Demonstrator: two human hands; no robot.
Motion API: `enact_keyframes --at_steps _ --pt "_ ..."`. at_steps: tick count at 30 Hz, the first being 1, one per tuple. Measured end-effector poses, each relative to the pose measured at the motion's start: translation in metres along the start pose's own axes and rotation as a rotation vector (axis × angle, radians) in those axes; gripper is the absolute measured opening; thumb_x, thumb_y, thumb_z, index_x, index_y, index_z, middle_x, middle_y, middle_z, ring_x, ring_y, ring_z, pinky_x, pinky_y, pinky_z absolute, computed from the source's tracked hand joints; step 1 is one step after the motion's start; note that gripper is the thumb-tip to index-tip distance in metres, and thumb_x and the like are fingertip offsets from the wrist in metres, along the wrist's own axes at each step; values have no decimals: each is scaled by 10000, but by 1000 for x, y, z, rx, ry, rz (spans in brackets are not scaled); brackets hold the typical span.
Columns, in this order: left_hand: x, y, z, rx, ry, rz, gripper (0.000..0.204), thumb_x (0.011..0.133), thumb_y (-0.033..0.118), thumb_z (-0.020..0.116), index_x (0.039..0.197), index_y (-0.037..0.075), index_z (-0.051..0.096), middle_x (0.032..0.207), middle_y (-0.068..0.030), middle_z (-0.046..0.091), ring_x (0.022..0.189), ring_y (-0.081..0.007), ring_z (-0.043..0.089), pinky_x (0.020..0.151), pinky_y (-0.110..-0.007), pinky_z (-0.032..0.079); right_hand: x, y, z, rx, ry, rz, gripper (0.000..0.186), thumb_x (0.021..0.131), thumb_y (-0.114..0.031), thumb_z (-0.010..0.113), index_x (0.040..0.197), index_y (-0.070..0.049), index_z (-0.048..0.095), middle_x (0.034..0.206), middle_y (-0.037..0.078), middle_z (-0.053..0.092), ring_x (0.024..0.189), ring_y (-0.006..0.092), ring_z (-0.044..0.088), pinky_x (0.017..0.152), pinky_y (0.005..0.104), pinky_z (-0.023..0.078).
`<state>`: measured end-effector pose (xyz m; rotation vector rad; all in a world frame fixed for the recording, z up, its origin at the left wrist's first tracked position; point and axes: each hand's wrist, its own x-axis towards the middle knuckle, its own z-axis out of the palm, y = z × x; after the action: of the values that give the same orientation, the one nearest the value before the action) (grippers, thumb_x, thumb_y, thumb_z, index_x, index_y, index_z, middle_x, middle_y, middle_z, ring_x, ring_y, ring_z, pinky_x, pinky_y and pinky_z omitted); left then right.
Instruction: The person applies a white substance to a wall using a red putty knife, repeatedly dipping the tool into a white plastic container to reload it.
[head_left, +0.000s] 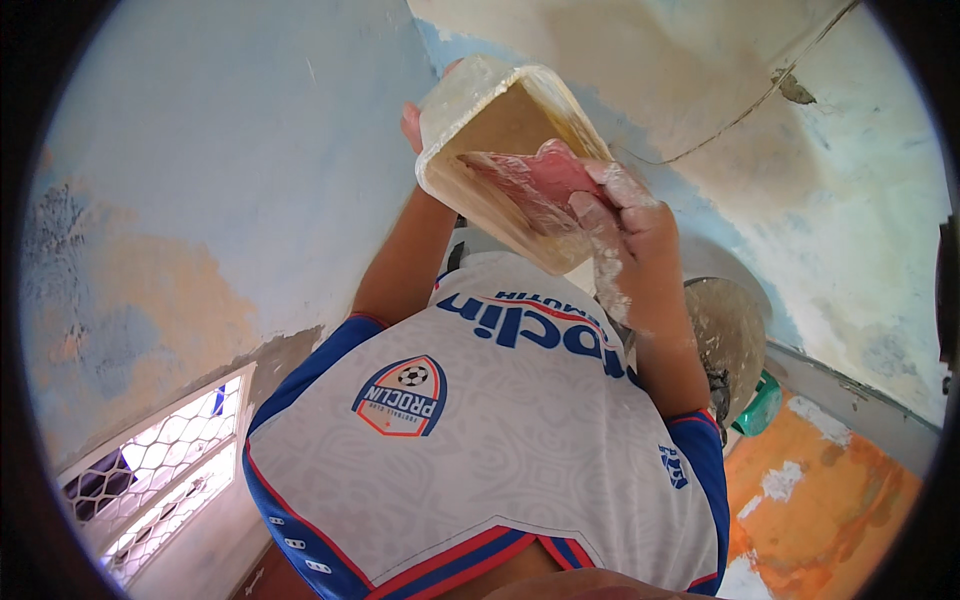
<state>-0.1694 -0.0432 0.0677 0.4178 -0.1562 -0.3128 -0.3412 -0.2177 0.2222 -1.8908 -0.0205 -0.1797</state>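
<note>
In front of my chest I hold a cream-white rectangular plastic tub (470, 100), tilted so that its inside shows. Its rim and walls are smeared with pale putty. My left hand (411, 127) grips the tub from behind its left side; only some fingertips show past the edge. My right hand (640, 235), crusted with white putty, pinches a flat pinkish-red putty scraper (550, 172) between thumb and fingers. The scraper's blade lies inside the tub, its edge near the left inner wall. Whether it touches that wall, I cannot tell.
Patchy blue, cream and white walls surround me, with a thin wire (740, 135) across the upper right one. A window with a white grille (165, 460) is low at the left. Beside my right arm are a round putty-spattered surface (735, 340) and a green object (760, 405).
</note>
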Motion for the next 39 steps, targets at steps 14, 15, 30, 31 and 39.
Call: enact_keyframes --at_steps 14,15,30,31,39 --pt "0 -6 -12 239 33 -196 940 989 779 275 1497 26 516 1450 -183 583 1306 -371 567 1085 -523 473 -11 52 -10 621 22 198 365 1038 -32 609 1388 69 587 1246 120 717 1109 154 680 998 293 526" --pt "0 -6 -14 252 24 -230 936 991 776 277 1496 26 517 1447 -182 585 1307 -369 566 1086 -517 475 -10 57 -9 655 30 220 374 1037 -36 608 1395 69 580 1253 124 716 1108 153 684 998 295 532" --pt "2 30 -42 338 111 -648 816 1023 721 293 1377 62 619 1193 -146 710 1091 -284 686 993 -460 549 1 94 25 739 193 415 433 999 -55 658 1410 60 582 1273 134 725 1088 156 718 948 294 577" --pt "3 35 -44 318 117 -659 816 1025 718 293 1387 61 614 1223 -148 706 1120 -288 681 1021 -463 539 2 94 30 737 202 417 437 1000 -60 659 1413 60 580 1274 134 724 1088 158 718 947 295 578" --pt "25 72 -70 278 97 -612 779 1027 703 360 1405 68 607 1363 -126 662 1246 -283 641 1104 -458 496 24 81 70 491 240 469 462 992 -119 671 1409 59 586 1213 110 729 983 129 716 839 269 584"
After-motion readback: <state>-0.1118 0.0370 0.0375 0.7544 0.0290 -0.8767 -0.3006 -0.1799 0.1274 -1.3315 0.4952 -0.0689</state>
